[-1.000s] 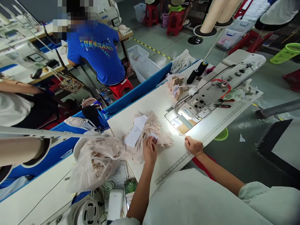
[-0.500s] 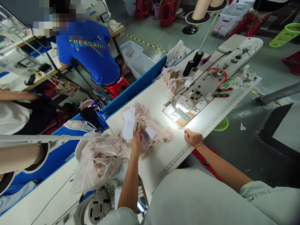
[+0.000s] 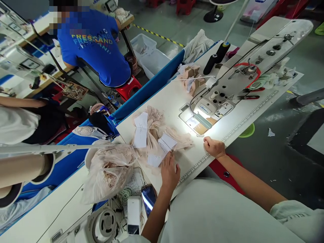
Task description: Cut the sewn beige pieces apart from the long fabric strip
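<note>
My left hand (image 3: 170,171) lies with its fingers stretched out at the near edge of a bundle of thin beige fabric pieces (image 3: 181,137). Its fingertips meet the lower part of a folded white paper slip (image 3: 167,143) on that bundle. Just left lies another beige bundle (image 3: 154,118) with a written white slip (image 3: 140,130) across it. My right hand (image 3: 214,147) is closed in a fist on the table's front edge, by the measuring scale; whatever it may hold is hidden. The sewing machine (image 3: 206,108) stands beyond it, its lamp lighting the plate.
A plastic bag of beige pieces (image 3: 108,172) sits left, with a phone (image 3: 149,199) and a white box-shaped device (image 3: 134,214) below it. Black thread cones (image 3: 210,64) and red-handled snips (image 3: 249,97) lie by the machine. A person in blue (image 3: 93,47) sits across the partition.
My left hand has let go of the beige fabric and drawn back toward me, its fingers opening. Both slips now show more fully. My right fist stays at the table edge; the view has shifted.
</note>
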Action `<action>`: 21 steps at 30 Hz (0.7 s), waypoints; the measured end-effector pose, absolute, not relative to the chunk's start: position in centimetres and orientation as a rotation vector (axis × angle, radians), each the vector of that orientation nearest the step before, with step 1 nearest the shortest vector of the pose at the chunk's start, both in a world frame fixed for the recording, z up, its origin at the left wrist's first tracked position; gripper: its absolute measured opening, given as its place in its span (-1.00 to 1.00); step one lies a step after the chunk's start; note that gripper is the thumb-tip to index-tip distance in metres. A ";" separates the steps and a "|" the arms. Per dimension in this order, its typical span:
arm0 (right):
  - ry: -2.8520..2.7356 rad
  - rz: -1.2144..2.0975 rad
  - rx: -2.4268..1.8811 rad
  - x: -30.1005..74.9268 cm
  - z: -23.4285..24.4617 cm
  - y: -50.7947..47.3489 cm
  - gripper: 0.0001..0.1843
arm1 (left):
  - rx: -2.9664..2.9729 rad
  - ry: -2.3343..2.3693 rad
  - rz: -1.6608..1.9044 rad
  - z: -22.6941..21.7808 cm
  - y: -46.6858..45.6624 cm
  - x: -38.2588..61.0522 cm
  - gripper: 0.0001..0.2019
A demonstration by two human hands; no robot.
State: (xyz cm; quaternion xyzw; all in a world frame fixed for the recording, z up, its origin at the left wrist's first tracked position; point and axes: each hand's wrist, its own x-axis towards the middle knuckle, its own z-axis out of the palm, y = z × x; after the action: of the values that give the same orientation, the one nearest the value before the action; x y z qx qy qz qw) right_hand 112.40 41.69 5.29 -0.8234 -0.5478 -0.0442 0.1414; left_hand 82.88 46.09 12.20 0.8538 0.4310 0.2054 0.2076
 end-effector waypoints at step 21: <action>-1.574 -0.133 -2.384 112.3 5.3 41.7 -0.67 | 2.206 1.333 0.164 13.0 59.5 81.7 -0.59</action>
State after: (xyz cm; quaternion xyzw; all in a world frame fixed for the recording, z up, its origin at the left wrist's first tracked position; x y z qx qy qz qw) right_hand 112.28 41.71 5.26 -0.8254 -0.5450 -0.0460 0.1401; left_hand 81.73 59.54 13.05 0.8210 0.4962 0.0610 0.2758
